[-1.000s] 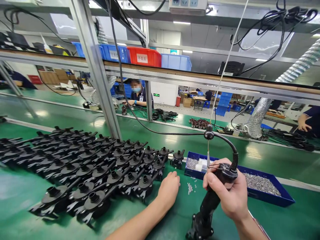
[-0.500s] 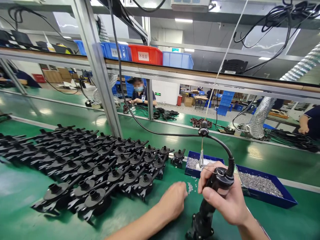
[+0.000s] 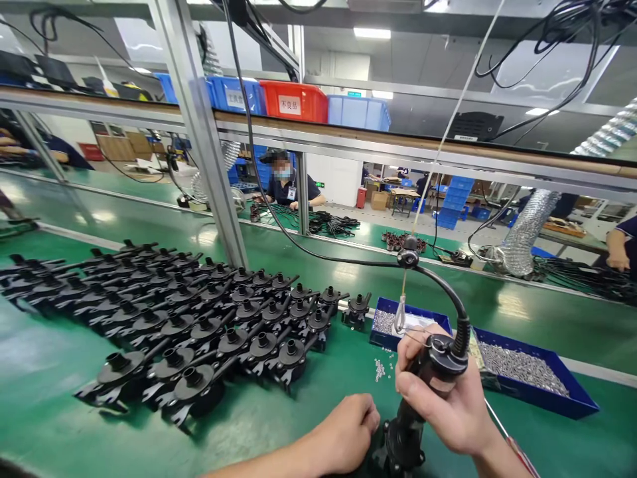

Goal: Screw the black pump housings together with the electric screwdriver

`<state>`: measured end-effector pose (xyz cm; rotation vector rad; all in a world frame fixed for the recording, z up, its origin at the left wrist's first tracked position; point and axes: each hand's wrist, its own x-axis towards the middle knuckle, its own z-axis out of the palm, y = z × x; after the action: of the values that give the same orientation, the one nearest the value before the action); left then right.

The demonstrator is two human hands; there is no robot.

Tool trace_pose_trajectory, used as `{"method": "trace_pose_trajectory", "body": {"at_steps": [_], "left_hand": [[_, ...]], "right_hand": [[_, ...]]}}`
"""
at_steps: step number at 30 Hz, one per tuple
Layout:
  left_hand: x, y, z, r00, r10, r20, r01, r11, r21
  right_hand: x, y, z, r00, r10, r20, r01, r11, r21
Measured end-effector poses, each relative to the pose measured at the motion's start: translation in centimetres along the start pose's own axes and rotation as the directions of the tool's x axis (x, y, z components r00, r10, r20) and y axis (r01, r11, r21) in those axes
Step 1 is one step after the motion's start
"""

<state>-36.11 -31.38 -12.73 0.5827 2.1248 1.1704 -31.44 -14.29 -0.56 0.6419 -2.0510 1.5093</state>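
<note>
My right hand [image 3: 448,398] is wrapped round a black electric screwdriver [image 3: 440,358], held upright on a cable and hanging cord. Below the screwdriver stands a black plastic part [image 3: 402,445], its lower end cut off by the picture's edge. My left hand [image 3: 348,428] is beside that part, its fingers curled and closed; what they hold, if anything, is hidden. A small scatter of shiny metal pieces [image 3: 379,370] lies on the green bench beyond my left hand.
Rows of similar black parts [image 3: 189,382] cover the bench at left. Blue trays of small metal pieces stand behind [image 3: 385,323] and right [image 3: 527,372] of the screwdriver. A metal post [image 3: 204,146] rises behind the rows. A co-worker [image 3: 288,182] sits across the bench.
My left hand has moved down and nearer, from beside the loose metal pieces to beside the black part. My right hand still grips the screwdriver. The view has shifted slightly.
</note>
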Motion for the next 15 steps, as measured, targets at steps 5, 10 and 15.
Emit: {"method": "trace_pose_trajectory", "body": {"at_steps": [5,10,15], "left_hand": [[0.3,0.5,1.3,0.969,-0.229,0.094,0.246,0.932,-0.266],[-0.3,1.1,0.3,0.954,-0.263,0.145,0.3,0.861,-0.411],[-2.3,1.3,-0.4,0.977,-0.161,0.139,0.21,0.835,-0.509]], "right_hand": [[-0.1,-0.3,0.2,1.0,-0.002,0.026,0.002,1.0,0.012],[-0.3,-0.4,0.3,1.0,-0.013,0.006,0.013,1.0,0.003],[-0.2,-0.3,0.4,0.998,0.052,0.037,-0.055,0.992,0.111]]}}
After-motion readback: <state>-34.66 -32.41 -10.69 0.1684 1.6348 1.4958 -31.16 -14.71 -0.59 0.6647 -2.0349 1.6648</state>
